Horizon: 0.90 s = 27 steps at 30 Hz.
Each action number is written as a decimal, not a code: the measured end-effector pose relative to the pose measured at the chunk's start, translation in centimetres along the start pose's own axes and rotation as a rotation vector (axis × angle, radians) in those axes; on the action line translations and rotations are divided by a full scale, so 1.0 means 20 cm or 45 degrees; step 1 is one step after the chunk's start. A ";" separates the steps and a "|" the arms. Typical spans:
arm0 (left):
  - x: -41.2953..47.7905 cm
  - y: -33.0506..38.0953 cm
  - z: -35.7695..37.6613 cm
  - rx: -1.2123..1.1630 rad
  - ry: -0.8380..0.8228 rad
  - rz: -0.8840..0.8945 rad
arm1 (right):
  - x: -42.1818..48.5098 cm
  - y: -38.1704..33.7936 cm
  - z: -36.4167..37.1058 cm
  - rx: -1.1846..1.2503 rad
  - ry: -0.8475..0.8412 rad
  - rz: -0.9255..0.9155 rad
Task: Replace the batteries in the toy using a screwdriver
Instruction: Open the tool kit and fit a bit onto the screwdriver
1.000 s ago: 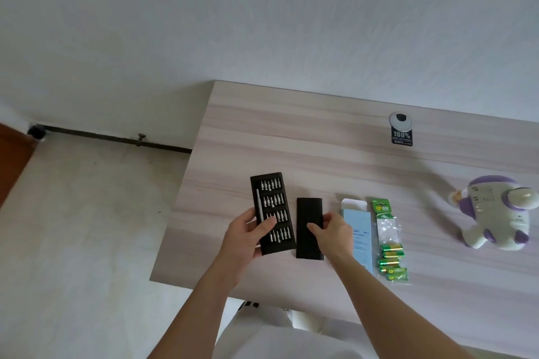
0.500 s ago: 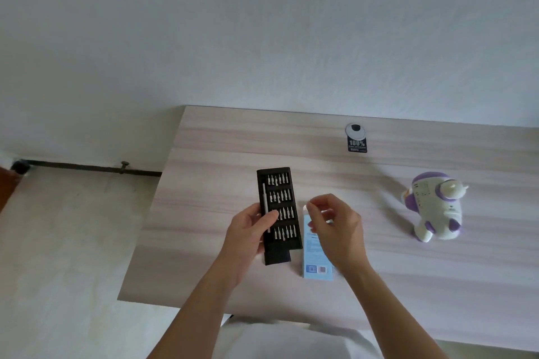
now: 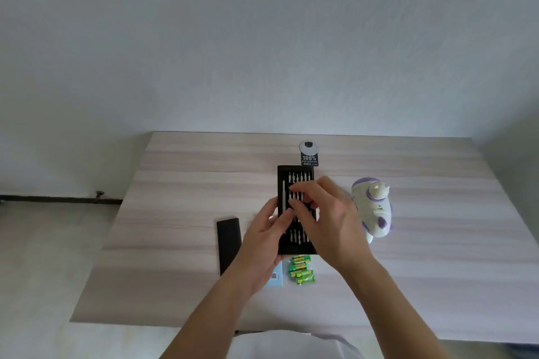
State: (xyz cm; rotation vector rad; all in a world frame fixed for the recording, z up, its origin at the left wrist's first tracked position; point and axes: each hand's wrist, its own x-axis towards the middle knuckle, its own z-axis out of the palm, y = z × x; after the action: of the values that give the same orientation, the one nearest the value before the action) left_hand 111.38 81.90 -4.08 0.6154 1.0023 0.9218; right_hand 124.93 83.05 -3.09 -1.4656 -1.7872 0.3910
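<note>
1. Step: picking a tool out of the bit tray [image 3: 296, 181], which sits mid-worktop [image 3: 175, 183]. No screw touched yet.
2. Left hand [image 3: 264, 237] grips the tray's left edge, steadying it.
3. Right hand [image 3: 323, 213] is over the bit rows, fingertips pinched together; can't tell if a bit is held.
4. Toy [image 3: 373, 207] lies just right of the tray, untouched. Batteries [image 3: 302, 269] lie near the tray's front end; the tray's sleeve [image 3: 229, 245] lies to the left.
5. Next: likely lift out the driver handle [image 3: 283, 195], fit a bit, then turn the toy over to find the battery door.
</note>
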 end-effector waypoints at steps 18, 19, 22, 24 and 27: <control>-0.12 -0.06 0.00 0.100 0.014 -0.030 | 0.07 -0.03 -0.07 -0.244 -0.351 -0.028; -0.12 -0.05 -0.01 0.108 0.018 -0.025 | 0.08 -0.04 -0.07 -0.249 -0.375 -0.026; -0.12 -0.05 -0.02 0.105 0.026 -0.017 | 0.09 -0.07 -0.08 -0.274 -0.433 -0.024; -0.11 -0.05 -0.03 0.086 0.019 -0.012 | 0.10 -0.08 -0.08 -0.283 -0.460 -0.006; -0.12 -0.06 -0.05 0.071 0.003 -0.005 | 0.11 -0.09 -0.07 -0.276 -0.487 -0.002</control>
State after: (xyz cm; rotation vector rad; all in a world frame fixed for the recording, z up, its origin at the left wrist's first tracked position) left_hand 110.32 79.34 -4.41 0.6589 1.0339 0.8934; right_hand 124.60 84.13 -0.13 -1.6202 -2.1889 0.5173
